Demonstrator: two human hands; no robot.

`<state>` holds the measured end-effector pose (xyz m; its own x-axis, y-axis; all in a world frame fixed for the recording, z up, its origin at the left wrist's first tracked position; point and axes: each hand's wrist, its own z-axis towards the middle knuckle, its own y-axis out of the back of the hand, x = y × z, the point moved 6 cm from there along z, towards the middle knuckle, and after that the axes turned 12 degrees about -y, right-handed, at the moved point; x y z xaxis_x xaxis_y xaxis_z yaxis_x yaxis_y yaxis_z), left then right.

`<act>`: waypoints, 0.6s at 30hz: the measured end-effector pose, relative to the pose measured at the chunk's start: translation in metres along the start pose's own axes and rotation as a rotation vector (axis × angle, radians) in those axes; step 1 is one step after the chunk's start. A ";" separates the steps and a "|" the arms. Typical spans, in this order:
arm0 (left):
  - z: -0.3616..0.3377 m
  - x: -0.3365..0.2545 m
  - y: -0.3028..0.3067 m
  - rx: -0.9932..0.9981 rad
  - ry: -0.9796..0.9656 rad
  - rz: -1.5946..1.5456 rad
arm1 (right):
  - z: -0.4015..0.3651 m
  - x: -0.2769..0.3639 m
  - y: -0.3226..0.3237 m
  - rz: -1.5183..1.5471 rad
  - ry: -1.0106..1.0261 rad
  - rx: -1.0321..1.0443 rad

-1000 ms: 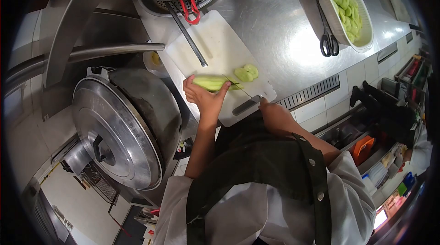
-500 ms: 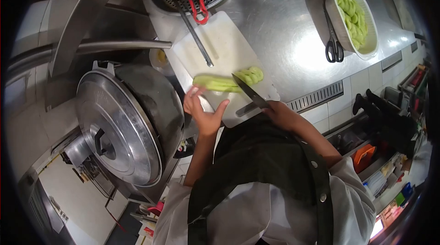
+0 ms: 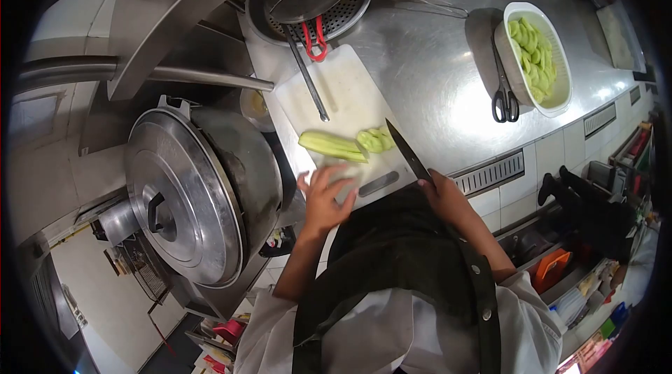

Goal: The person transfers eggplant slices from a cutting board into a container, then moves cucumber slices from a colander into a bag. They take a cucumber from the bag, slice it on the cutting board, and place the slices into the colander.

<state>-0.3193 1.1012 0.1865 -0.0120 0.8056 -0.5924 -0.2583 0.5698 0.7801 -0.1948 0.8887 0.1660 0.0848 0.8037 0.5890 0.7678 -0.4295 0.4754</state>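
My right hand (image 3: 446, 195) grips a dark-bladed kitchen knife (image 3: 407, 150) by its handle, with the blade angled over the right edge of the white cutting board (image 3: 360, 94). A long piece of pale green peeled cucumber (image 3: 329, 145) lies on the board. Just right of it, cut cucumber slices (image 3: 374, 140) lean together in a small row, close to the knife tip. My left hand (image 3: 327, 199) is at the board's near edge, below the long piece and apart from it. Its fingers are spread and slightly curled, holding nothing.
At the board's far end, a strainer with red-coated grips (image 3: 316, 48) rests in a perforated metal colander (image 3: 360, 6), its rod over the board. Black scissors (image 3: 505, 107) lie beside a white tub (image 3: 568, 87) of cucumber slices. A large lidded pot (image 3: 189, 199) stands left.
My left hand has drawn back from the cucumber toward the board's near edge. The knife has moved right, off the slices. The whole view has shifted slightly.
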 end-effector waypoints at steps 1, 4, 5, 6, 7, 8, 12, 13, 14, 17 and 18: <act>-0.015 -0.002 0.000 0.029 -0.002 -0.070 | 0.000 -0.004 0.004 0.022 0.022 -0.048; -0.105 0.019 -0.023 0.058 0.412 -0.683 | -0.004 -0.013 0.010 0.066 0.038 -0.108; -0.142 0.023 -0.036 0.151 0.546 -0.721 | -0.005 -0.013 0.013 0.061 0.026 -0.083; -0.212 0.043 -0.066 0.301 0.755 -0.755 | -0.006 -0.013 0.014 0.055 0.014 -0.053; -0.244 0.056 -0.066 0.433 0.792 -0.518 | -0.005 -0.013 0.014 0.033 0.011 -0.052; -0.276 0.068 -0.066 0.579 0.823 -0.292 | -0.005 -0.013 0.012 0.018 0.009 -0.057; -0.141 0.050 -0.010 -0.078 0.741 -0.290 | -0.006 -0.001 0.007 0.027 0.037 -0.092; -0.087 0.028 0.009 -0.178 0.643 -0.333 | -0.006 0.002 0.006 0.027 0.052 -0.086; -0.049 0.018 0.022 -0.288 0.322 -0.142 | -0.006 0.007 0.003 0.028 0.070 -0.079; 0.032 0.021 0.038 -0.350 0.160 0.167 | -0.009 0.013 -0.004 0.025 0.103 -0.067; 0.042 0.035 0.030 -0.313 0.170 0.151 | -0.010 0.012 -0.006 0.024 0.107 -0.066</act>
<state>-0.2869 1.1531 0.1977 -0.2261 0.8231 -0.5209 -0.5236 0.3483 0.7775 -0.2047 0.8969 0.1774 0.0319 0.7457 0.6655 0.7224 -0.4773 0.5003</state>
